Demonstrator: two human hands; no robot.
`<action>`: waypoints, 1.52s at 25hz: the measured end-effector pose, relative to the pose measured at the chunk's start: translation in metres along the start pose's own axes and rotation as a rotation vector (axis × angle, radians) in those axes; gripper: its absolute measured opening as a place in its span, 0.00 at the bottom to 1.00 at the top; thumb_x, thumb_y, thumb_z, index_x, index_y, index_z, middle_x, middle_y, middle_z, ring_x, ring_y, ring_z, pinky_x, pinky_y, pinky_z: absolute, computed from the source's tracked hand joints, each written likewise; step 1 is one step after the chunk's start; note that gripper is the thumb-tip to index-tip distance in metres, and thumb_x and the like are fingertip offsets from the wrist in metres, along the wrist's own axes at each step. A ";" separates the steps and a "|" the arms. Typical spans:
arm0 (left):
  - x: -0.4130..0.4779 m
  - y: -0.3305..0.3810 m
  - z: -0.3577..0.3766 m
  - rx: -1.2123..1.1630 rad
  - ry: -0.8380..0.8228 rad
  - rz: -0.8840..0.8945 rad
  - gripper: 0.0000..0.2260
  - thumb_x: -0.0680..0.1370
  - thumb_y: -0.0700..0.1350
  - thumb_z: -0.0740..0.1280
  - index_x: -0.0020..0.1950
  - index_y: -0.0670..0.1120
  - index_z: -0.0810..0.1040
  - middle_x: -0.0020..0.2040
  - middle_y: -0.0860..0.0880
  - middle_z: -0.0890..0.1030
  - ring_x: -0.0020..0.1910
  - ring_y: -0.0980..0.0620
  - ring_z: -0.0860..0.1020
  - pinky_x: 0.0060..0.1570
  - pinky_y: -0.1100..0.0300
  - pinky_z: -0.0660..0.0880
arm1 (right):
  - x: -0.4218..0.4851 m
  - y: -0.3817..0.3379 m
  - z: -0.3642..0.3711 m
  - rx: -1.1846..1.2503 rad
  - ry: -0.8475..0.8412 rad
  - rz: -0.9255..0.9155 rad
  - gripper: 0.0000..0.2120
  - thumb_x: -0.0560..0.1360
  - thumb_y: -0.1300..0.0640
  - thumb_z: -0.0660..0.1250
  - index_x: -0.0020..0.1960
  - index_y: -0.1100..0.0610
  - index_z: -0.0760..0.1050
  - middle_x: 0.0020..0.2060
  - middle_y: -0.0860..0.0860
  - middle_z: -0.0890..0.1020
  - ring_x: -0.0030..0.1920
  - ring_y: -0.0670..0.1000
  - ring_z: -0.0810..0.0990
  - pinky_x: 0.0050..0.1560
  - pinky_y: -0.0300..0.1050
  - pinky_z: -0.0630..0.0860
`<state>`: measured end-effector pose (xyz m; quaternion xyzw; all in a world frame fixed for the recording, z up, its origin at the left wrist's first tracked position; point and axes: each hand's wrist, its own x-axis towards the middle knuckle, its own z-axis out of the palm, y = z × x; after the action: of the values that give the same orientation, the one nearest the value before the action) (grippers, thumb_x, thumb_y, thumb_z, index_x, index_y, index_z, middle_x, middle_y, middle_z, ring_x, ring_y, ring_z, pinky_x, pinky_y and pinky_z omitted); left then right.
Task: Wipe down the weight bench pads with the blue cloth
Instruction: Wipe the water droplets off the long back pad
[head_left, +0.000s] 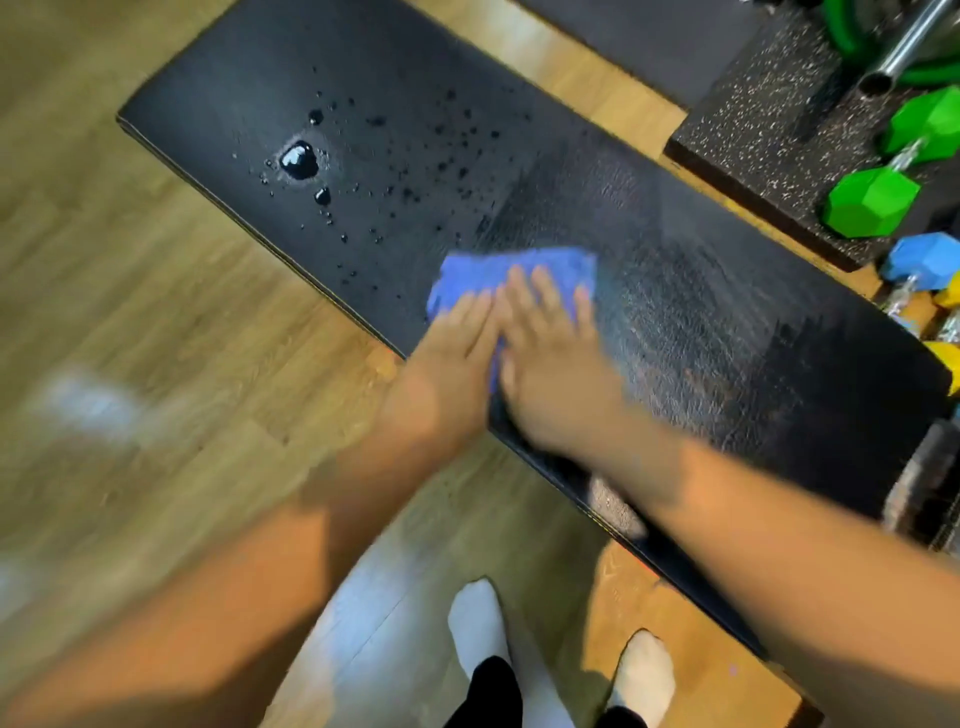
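The long black bench pad runs from upper left to lower right. Water drops and a small puddle lie on its left part; the right part shows a streaky wet film. The blue cloth lies on the pad near its front edge. My left hand and my right hand press flat on the cloth side by side, fingers stretched out over it. Both hands are blurred.
Wooden floor surrounds the bench. A speckled black mat at the upper right carries a green dumbbell, a blue one and a chrome bar. My socked feet stand near the bench's front edge.
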<state>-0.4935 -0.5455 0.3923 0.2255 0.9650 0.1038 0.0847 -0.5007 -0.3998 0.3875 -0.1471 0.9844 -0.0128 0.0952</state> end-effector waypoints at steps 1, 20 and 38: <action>-0.033 -0.002 0.004 0.025 -0.040 -0.008 0.24 0.77 0.41 0.54 0.73 0.34 0.63 0.73 0.36 0.64 0.74 0.38 0.61 0.72 0.44 0.60 | -0.022 -0.022 0.008 0.037 0.020 -0.040 0.31 0.73 0.50 0.48 0.74 0.58 0.62 0.75 0.56 0.63 0.75 0.58 0.59 0.72 0.65 0.56; 0.109 0.252 0.043 0.051 -0.280 0.541 0.26 0.82 0.45 0.50 0.77 0.38 0.46 0.79 0.42 0.48 0.77 0.43 0.45 0.75 0.49 0.42 | -0.172 0.200 0.019 0.122 -0.054 0.659 0.34 0.76 0.46 0.39 0.77 0.62 0.50 0.77 0.59 0.51 0.77 0.58 0.48 0.74 0.61 0.53; 0.191 0.001 -0.024 0.060 -0.223 0.412 0.28 0.81 0.43 0.49 0.77 0.41 0.42 0.79 0.46 0.43 0.78 0.49 0.42 0.76 0.54 0.41 | 0.078 0.097 -0.021 -0.008 0.002 0.414 0.33 0.78 0.45 0.41 0.76 0.66 0.52 0.76 0.64 0.52 0.76 0.63 0.47 0.75 0.64 0.49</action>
<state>-0.6671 -0.4622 0.3937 0.4300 0.8860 0.0645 0.1611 -0.6057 -0.3300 0.3890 0.0581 0.9938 0.0108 0.0944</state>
